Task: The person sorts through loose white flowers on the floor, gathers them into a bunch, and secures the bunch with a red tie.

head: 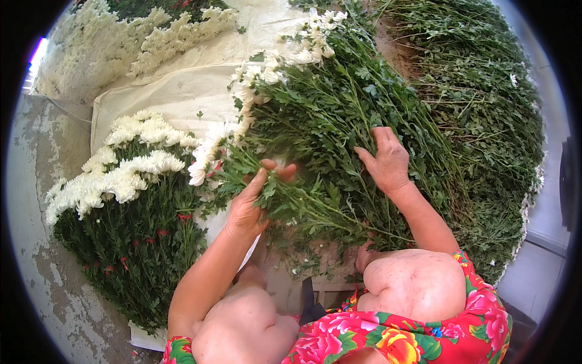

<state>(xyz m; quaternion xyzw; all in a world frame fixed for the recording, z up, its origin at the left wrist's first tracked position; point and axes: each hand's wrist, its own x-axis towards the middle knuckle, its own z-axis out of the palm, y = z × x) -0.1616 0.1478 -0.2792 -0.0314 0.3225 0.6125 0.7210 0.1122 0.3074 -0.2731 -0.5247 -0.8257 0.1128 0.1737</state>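
My left hand [250, 200] is closed around a small bunch of white chrysanthemum stems [313, 204]. The white flower heads [209, 152] of this bunch point to the upper left, and the cut ends reach down towards my right knee. My right hand [388, 159] rests on a broad pile of leafy chrysanthemum stems [309, 113], thumb and fingers apart with stems and leaves between them. Its fingertips are partly sunk in the foliage. White blooms [313, 45] line the far left edge of that pile.
Bundles of white chrysanthemums [145, 218] with red ties lie at the left by a peeling wall [41, 218]. More white blooms [104, 50] lie at the far left beyond a pale sheet [173, 91]. Another long stem pile [482, 136] runs along the right. Leaf scraps litter the floor [295, 255].
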